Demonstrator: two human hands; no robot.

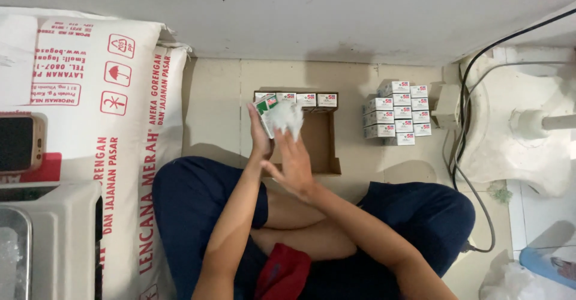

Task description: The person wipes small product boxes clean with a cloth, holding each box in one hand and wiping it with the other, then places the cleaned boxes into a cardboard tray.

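A small white-and-green carton [264, 113] is gripped upright in the left hand [259, 135], above the near-left part of an open cardboard tray [319, 150]. The right hand [295, 162], fingers extended, touches a clear plastic wrapper [285, 117] against it. Four cartons [303, 99] line the tray's far edge; stacked cartons [397, 113] stand on the floor [216, 108] to its right.

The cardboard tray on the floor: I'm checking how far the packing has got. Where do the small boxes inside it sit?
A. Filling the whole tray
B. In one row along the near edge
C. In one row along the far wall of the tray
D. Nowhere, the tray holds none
C: the small white boxes stand in a single row against the far wall of the cardboard tray, whose brown bottom is otherwise bare.
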